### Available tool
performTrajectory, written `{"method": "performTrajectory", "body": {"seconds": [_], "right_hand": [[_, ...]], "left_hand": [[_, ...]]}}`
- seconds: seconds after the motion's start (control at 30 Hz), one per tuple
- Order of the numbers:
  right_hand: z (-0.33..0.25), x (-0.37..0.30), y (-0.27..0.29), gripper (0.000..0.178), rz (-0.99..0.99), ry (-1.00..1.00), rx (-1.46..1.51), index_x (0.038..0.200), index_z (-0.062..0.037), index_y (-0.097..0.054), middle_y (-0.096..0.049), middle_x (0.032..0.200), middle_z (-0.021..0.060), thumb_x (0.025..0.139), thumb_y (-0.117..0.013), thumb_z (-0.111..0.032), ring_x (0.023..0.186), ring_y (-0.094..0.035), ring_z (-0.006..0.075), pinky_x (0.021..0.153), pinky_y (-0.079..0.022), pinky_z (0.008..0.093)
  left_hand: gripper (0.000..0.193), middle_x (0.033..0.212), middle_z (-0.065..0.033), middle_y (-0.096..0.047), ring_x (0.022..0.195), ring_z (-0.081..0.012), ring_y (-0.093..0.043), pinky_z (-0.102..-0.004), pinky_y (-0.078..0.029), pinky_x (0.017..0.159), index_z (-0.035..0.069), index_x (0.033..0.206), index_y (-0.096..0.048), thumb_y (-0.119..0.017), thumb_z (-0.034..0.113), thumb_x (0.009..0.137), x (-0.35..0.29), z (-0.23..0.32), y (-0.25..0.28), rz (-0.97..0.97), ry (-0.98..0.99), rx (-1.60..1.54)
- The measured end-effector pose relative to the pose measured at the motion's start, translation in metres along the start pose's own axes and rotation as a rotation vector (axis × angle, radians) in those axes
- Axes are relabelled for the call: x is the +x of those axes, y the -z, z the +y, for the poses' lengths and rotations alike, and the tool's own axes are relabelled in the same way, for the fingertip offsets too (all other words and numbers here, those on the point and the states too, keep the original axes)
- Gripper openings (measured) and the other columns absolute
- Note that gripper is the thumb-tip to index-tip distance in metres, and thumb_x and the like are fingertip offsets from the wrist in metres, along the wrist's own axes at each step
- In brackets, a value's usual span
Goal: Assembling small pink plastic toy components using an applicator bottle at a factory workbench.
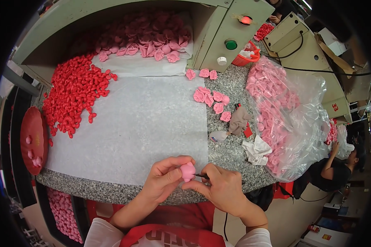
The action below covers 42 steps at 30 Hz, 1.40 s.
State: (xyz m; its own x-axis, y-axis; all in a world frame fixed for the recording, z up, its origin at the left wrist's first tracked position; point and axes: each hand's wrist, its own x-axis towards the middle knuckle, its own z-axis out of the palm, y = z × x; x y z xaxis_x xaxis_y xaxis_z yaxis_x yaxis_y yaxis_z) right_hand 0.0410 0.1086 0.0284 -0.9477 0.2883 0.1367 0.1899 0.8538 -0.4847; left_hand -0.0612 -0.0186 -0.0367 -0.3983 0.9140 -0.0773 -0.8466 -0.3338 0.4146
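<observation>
Between the thumb and fingers of my left hand [165, 175] is a small pink rounded piece [188, 171], shaped like a flower bud. My right hand [224, 187] grips a thin dark-tipped tool [202, 176], and its tip meets the right side of the piece. Most of the tool is hidden in my fist, so its kind cannot be told. Both hands are above the front edge of a white paper sheet [140, 123] on a speckled stone table. Several pink rose-shaped pieces [208, 98] lie loose beyond them, at the sheet's right edge.
Small red pieces [76, 90] are heaped at the left, beside a red dish [34, 140]. More pink pieces [152, 41] fill a green machine's opening. A clear bag [284, 115] of pink parts, a brown cloth [239, 120] and crumpled white paper [257, 150] lie right. Another person [338, 168] sits far right.
</observation>
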Motion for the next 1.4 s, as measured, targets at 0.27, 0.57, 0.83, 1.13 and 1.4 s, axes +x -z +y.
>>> {"method": "performTrajectory", "body": {"seconds": [0.27, 0.57, 0.83, 1.13, 1.4], "right_hand": [[0.0001, -0.0004, 0.0007, 0.043, -0.021, -0.007, -0.012, 0.066, -0.0064, -0.045, -0.05, 0.05, 0.0038, 0.069, -0.064, -0.045, 0.039, -0.052, 0.0178, 0.033, -0.037, 0.0279], [-0.0004, -0.0005, 0.0007, 0.042, -0.019, -0.012, -0.004, 0.066, -0.0063, -0.045, -0.05, 0.049, 0.0033, 0.069, -0.065, -0.044, 0.039, -0.052, 0.0174, 0.033, -0.037, 0.0276], [-0.002, -0.0005, 0.0019, 0.043, -0.015, -0.031, -0.016, 0.067, -0.0065, -0.046, -0.049, 0.048, 0.0008, 0.064, -0.068, -0.043, 0.039, -0.051, 0.0151, 0.035, -0.038, 0.0263], [-0.0029, 0.0009, 0.0031, 0.041, -0.011, -0.031, 0.019, 0.066, -0.0059, -0.047, -0.05, 0.049, 0.0028, 0.067, -0.066, -0.042, 0.039, -0.052, 0.0173, 0.034, -0.039, 0.0278], [-0.0024, 0.0008, 0.0027, 0.041, -0.06, -0.004, -0.026, 0.067, -0.0058, -0.046, -0.051, 0.051, 0.0045, 0.069, -0.065, -0.042, 0.04, -0.054, 0.0188, 0.033, -0.039, 0.0289]], "left_hand": [[0.029, 0.111, -0.0129, -0.05, 0.1, -0.0181, -0.05, -0.0315, -0.041, 0.086, 0.001, 0.111, -0.051, -0.052, 0.006, 0.083, 0.0002, 0.0003, -0.0002, -0.002, 0.002, 0.007], [0.029, 0.112, -0.0132, -0.05, 0.101, -0.0187, -0.05, -0.032, -0.041, 0.086, 0.001, 0.111, -0.051, -0.052, 0.007, 0.083, -0.0004, 0.001, -0.0005, -0.001, 0.02, 0.002], [0.03, 0.113, -0.0132, -0.05, 0.101, -0.0183, -0.05, -0.0319, -0.042, 0.086, 0.001, 0.112, -0.05, -0.053, 0.009, 0.083, 0.0, 0.0016, -0.0011, -0.001, 0.031, 0.004], [0.031, 0.113, -0.013, -0.05, 0.099, -0.0179, -0.051, -0.0315, -0.042, 0.085, 0.0, 0.112, -0.05, -0.053, 0.009, 0.083, -0.0002, 0.0022, -0.002, 0.009, 0.038, 0.001], [0.031, 0.113, -0.013, -0.05, 0.1, -0.0177, -0.051, -0.0313, -0.042, 0.085, 0.0, 0.112, -0.049, -0.053, 0.01, 0.083, -0.0007, 0.0021, -0.0007, 0.012, 0.04, -0.003]]}}
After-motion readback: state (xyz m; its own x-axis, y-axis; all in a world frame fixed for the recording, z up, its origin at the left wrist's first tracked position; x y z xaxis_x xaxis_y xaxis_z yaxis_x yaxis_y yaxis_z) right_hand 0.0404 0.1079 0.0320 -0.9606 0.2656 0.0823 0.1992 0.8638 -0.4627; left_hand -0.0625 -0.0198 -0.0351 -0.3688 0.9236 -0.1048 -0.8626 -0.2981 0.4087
